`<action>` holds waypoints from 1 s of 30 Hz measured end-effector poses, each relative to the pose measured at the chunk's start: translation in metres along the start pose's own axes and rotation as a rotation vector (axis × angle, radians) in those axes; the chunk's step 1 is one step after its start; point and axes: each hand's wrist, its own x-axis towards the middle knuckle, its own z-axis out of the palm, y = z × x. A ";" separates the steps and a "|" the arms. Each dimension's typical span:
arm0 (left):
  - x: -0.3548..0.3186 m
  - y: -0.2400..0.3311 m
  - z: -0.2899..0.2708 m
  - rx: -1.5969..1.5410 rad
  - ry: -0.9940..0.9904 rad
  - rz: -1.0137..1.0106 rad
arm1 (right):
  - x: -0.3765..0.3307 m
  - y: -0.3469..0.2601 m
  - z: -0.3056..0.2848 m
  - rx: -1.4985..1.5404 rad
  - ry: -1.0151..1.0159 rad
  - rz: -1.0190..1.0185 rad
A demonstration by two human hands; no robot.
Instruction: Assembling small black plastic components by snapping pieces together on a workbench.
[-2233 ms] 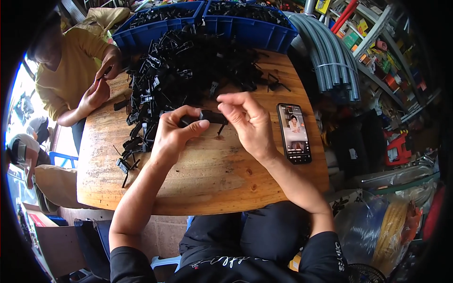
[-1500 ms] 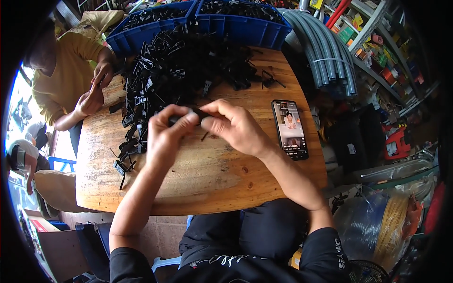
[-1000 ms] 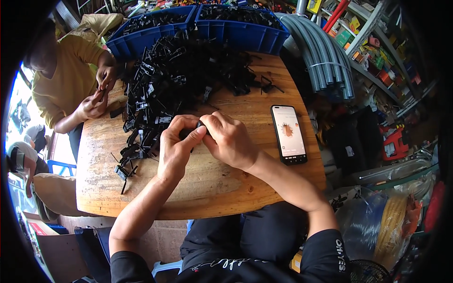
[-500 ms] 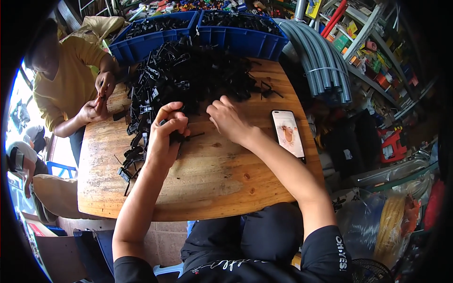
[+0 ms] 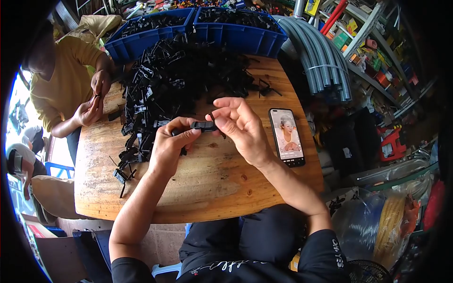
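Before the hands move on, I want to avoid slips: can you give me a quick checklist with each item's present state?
1. Left hand holding the black part: ok.
2. Right hand at the part's right end: ok; firmness of its grip: cannot tell.
3. Part's underside sound: cannot tell, hidden from this view.
4. Co-worker's hands apart from both hands: ok.
5. Phone screen dark: not ok, it is lit, beside the right forearm.
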 end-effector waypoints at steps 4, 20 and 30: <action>-0.003 0.006 0.005 -0.085 -0.044 -0.108 | 0.001 0.006 -0.002 -0.407 0.069 -0.269; -0.007 0.013 0.013 0.360 -0.094 0.260 | 0.001 0.014 -0.012 0.354 0.096 0.306; -0.005 -0.004 0.013 -0.084 0.032 -0.077 | -0.002 0.014 -0.001 -0.124 0.134 -0.004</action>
